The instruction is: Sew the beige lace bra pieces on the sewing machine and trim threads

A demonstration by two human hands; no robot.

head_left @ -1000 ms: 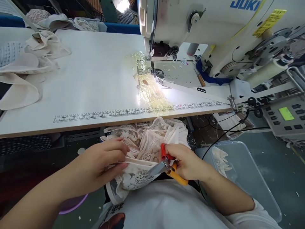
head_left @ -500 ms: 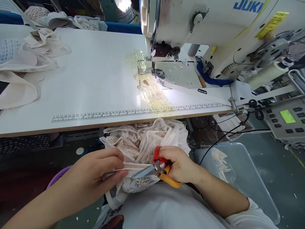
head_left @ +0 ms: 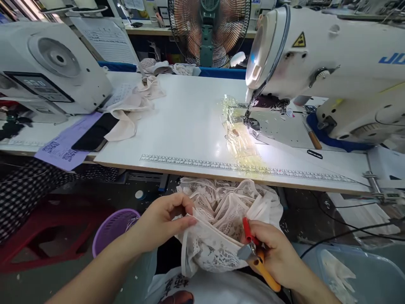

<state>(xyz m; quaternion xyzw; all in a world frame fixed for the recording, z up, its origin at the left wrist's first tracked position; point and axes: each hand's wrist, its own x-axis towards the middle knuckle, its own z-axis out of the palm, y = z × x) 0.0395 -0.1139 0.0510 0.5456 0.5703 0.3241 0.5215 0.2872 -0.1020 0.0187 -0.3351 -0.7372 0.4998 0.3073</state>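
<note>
Between thumb and fingers, my left hand (head_left: 169,219) pinches the banded edge of a cream lace garment (head_left: 215,251), which hangs over my lap. My right hand (head_left: 275,249) is closed round scissors (head_left: 247,251) with one red and one orange handle loop. Their blades point left, against the garment's right part; whether they are parted I cannot tell. The fingers of my right hand also lie close to the garment's band. Behind both hands, more cream lace pieces (head_left: 221,194) are bunched below the table's front edge.
The white table (head_left: 190,122) carries a sewing machine (head_left: 300,63), a printed ruler, a razor blade (head_left: 314,154) and a wooden-handled tool (head_left: 313,135). Left are cream fabric pieces (head_left: 126,122), a phone (head_left: 96,133), a purple basket (head_left: 109,232) and a red stool (head_left: 47,228). A clear bin (head_left: 376,261) stands right.
The view has swung left and up, showing the fan, second machine and phone. The scissors have shifted to the garment's right part, and more of its band is stretched between my hands.
</note>
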